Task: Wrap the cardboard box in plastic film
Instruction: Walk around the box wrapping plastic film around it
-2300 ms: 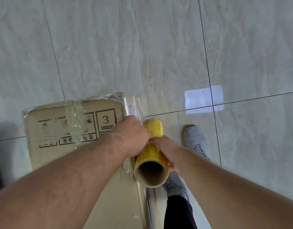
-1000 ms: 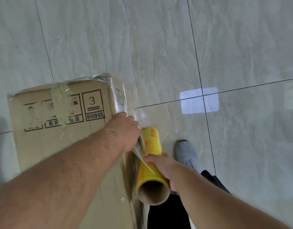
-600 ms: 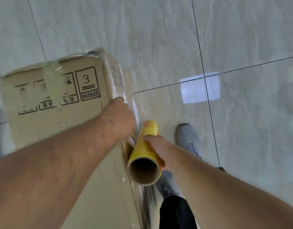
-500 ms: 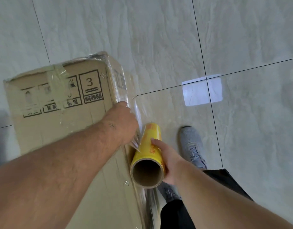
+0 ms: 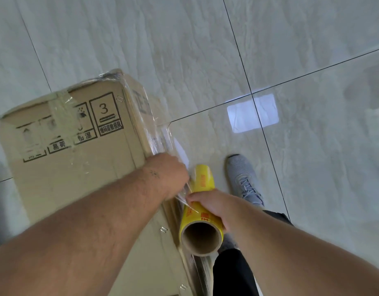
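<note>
Shifted lower along the roll (image 5: 200, 205) since half a second ago: right hand (image 5: 214, 207), fingers curled around the yellow tube just above its open end. Left hand (image 5: 167, 176) pressed on the box (image 5: 77, 159) edge, pinching film (image 5: 160, 135) (fingertips hidden under the knuckles). Box on tiled floor (image 5: 184, 50), film over its right corner; grey shoe (image 5: 243, 178) beside.

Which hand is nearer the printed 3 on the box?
Left. The left hand rests at the cardboard box edge just below the printed 3; the right hand grips the yellow film roll, off the box.
</note>
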A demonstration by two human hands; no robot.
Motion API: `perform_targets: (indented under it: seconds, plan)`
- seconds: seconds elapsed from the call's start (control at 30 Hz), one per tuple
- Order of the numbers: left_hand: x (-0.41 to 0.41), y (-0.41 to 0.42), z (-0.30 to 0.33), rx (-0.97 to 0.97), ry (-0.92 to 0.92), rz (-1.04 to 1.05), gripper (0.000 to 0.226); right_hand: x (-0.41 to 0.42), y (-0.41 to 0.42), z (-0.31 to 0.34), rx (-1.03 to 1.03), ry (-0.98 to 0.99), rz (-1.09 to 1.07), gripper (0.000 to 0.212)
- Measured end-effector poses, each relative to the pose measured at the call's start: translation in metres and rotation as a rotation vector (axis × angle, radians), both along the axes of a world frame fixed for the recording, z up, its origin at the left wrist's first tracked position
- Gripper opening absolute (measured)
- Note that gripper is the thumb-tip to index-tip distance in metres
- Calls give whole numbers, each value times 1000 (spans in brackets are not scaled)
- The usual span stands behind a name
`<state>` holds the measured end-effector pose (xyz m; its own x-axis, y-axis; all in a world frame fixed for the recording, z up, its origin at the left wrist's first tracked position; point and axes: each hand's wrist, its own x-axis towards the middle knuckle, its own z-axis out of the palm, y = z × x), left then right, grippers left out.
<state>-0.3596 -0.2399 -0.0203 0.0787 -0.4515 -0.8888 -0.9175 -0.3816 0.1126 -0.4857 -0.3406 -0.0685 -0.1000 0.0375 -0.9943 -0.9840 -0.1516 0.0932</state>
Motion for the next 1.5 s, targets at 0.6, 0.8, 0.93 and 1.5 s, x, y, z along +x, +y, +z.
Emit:
perform_targets:
  seconds: [0.6,0.8,0.93,1.5]
  plan:
    - [-23,19,-2,-3,-89,-74,29,-49,7,11,124,180,-818,71]
    - [-34,10,3,-11,-101,28,40,-65,-2,16,48,26,-538,88]
    - [-39,12,8,41,-121,-38,37,-52,8,20,61,1,-294,106]
    - [-51,12,2,-13,-124,83,36,-73,4,25,-24,91,-456,101]
